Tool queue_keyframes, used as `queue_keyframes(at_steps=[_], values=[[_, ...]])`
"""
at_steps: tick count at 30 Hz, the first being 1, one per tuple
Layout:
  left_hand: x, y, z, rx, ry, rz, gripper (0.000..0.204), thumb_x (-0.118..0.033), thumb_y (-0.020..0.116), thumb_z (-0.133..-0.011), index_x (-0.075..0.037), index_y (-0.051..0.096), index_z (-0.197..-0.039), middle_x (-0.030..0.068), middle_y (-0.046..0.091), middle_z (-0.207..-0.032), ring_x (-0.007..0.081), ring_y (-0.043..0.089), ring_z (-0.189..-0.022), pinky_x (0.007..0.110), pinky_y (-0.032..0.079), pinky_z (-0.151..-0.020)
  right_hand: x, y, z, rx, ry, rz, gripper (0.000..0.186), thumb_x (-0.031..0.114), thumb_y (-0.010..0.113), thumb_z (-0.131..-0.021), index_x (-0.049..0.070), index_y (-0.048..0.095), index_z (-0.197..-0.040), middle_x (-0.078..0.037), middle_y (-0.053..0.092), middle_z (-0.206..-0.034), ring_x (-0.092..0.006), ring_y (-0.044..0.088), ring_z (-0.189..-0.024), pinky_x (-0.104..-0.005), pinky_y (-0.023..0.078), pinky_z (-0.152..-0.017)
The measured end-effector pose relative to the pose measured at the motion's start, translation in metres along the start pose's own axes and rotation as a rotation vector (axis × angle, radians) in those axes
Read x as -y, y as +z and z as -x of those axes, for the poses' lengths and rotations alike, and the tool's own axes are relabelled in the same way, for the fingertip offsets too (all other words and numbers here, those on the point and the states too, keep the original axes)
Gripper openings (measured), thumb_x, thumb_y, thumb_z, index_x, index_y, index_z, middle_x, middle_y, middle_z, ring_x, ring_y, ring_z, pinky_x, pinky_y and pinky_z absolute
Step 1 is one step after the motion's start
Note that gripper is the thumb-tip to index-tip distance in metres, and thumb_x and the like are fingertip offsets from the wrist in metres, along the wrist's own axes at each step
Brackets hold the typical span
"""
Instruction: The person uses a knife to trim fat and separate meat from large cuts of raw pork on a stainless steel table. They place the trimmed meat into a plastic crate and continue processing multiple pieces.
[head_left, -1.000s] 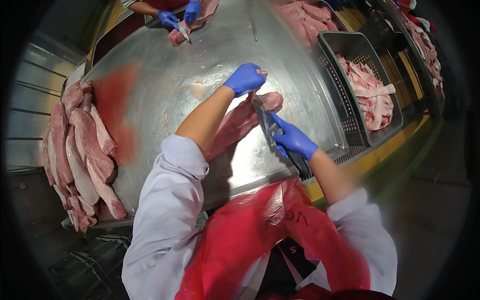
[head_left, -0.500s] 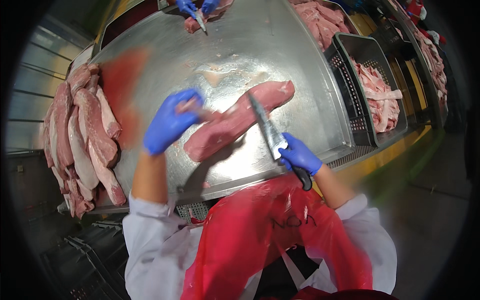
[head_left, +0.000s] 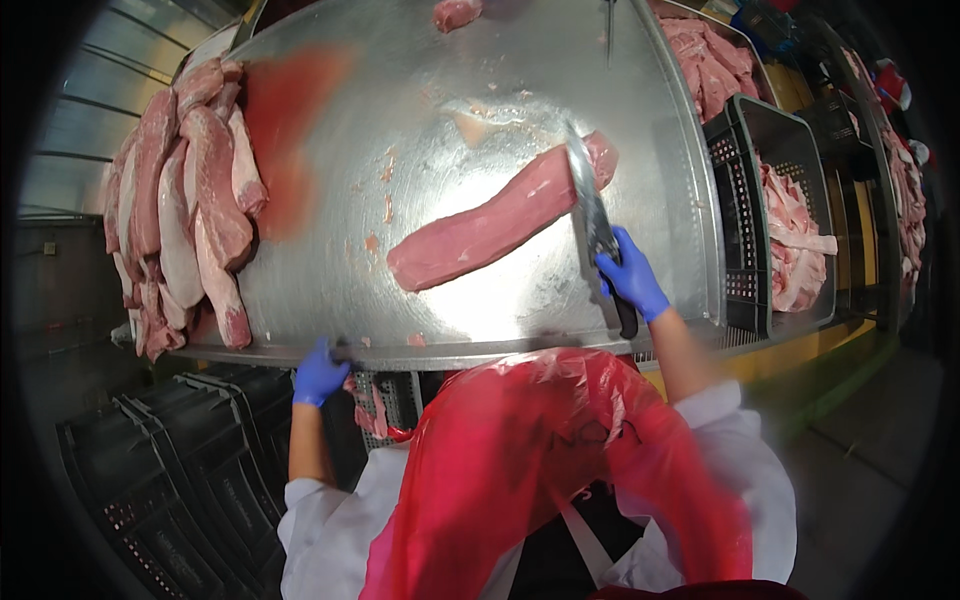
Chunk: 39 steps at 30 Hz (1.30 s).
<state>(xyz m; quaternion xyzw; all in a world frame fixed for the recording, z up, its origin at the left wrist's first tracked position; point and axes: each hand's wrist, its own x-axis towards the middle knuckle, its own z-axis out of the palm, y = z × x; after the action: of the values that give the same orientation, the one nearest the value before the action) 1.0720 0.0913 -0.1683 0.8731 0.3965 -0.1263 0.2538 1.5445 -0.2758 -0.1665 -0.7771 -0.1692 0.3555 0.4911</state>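
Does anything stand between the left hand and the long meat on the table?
Only the table's front edge lies between the left hand and the long piece of meat; no other obstacle is visible. The knife in the right hand crosses that piece's right end, away from this path.

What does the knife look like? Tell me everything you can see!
The knife has a long, shiny, metal-looking blade and a black handle. It's in the grip of the blue-gloved right hand, tip pointing forward and slightly left. The blade crosses over the long piece of meat near its right end; I can't tell whether they touch.
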Motion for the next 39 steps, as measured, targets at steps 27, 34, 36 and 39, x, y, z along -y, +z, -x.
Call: queue_keyframes(at_steps=[27,34,36,39], values=[[-0.221,0.012,-0.241,-0.136,0.157,-0.066,0.097,-0.036,0.087,-0.055,0.000,0.047,-0.136,0.0234,0.059,-0.126,0.0423,0.060,-0.114,0.048,0.053,-0.096,0.003,0.153,-0.065,0.181,-0.022,0.749,0.027,0.015,0.044,-0.096,-0.001,0.045,-0.117,-0.028,0.069,-0.097,-0.0444,0.068,-0.093,-0.0521,0.053,-0.085],[-0.215,0.017,-0.271,-0.112,0.012,0.291,0.086,-0.035,0.088,-0.060,0.002,0.053,-0.129,0.0243,0.067,-0.118,0.0400,0.067,-0.105,0.043,0.055,-0.092,0.025,0.044,0.002,0.316,-0.019,0.747,0.025,0.015,0.036,-0.100,0.001,0.051,-0.112,-0.026,0.069,-0.093,-0.0430,0.069,-0.084,-0.0522,0.055,-0.076],[-0.183,0.021,-0.284,0.154,0.012,0.818,0.085,-0.030,0.084,-0.067,0.003,0.050,-0.137,0.0206,0.065,-0.123,0.0376,0.065,-0.110,0.046,0.053,-0.096,-0.021,-0.013,0.024,0.317,-0.183,0.784,0.029,0.023,0.038,-0.102,0.001,0.052,-0.115,-0.027,0.069,-0.097,-0.0446,0.069,-0.086,-0.0537,0.054,-0.076],[-0.192,0.036,-0.229,0.299,-0.093,1.266,0.080,-0.029,0.074,-0.076,0.002,0.046,-0.143,0.0224,0.061,-0.129,0.0394,0.060,-0.117,0.050,0.049,-0.103,-0.064,-0.116,0.080,0.350,-0.138,0.693,0.033,0.033,0.046,-0.102,0.004,0.053,-0.115,-0.028,0.069,-0.097,-0.0479,0.068,-0.083,-0.0559,0.053,-0.073]])
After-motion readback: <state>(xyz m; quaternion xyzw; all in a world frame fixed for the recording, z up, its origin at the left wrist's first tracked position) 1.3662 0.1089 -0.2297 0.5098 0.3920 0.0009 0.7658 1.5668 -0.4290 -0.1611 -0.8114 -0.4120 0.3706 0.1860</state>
